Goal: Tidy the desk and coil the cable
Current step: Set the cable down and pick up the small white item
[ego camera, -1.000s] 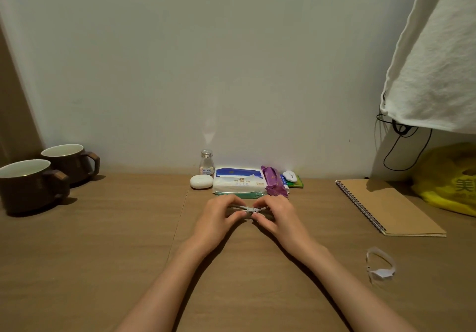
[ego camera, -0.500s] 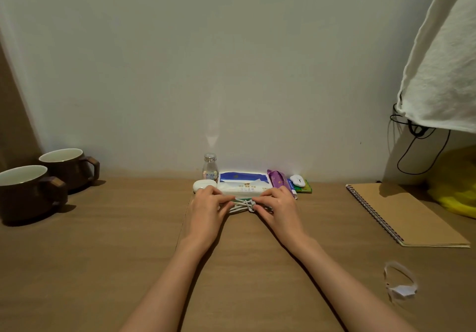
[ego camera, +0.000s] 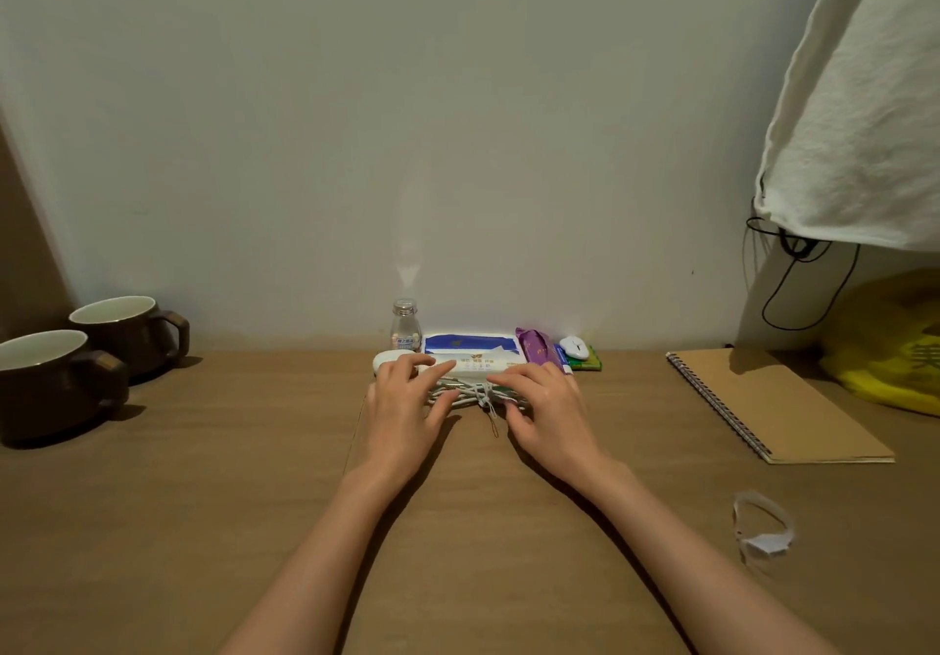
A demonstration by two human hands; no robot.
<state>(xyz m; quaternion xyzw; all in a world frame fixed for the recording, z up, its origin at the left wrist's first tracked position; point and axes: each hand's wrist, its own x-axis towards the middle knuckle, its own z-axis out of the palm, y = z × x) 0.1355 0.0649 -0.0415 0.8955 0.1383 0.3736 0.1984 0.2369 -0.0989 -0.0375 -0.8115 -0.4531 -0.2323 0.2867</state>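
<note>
A white cable [ego camera: 475, 395], coiled into a flat bundle and tied at its middle, lies on the wooden desk [ego camera: 203, 502] against the front of a tissue pack [ego camera: 473, 349]. My left hand [ego camera: 402, 415] is at the bundle's left end, fingers spread and only the fingertips touching it. My right hand [ego camera: 549, 410] covers the right end with loosely extended fingers, the thumb apart from them. Neither hand grips the bundle.
Along the wall stand a white case [ego camera: 386, 360], a small bottle [ego camera: 405, 324], a purple packet [ego camera: 534, 347] and a small white device [ego camera: 575, 345]. Two dark mugs [ego camera: 51, 385] sit far left. Right: a spiral notebook [ego camera: 778, 405], a torn paper band [ego camera: 763, 527], a yellow bag [ego camera: 895, 349].
Both hands carried the tied cable bundle forward to the tissue pack, set it down and opened their fingers. The view shifted slightly left.
</note>
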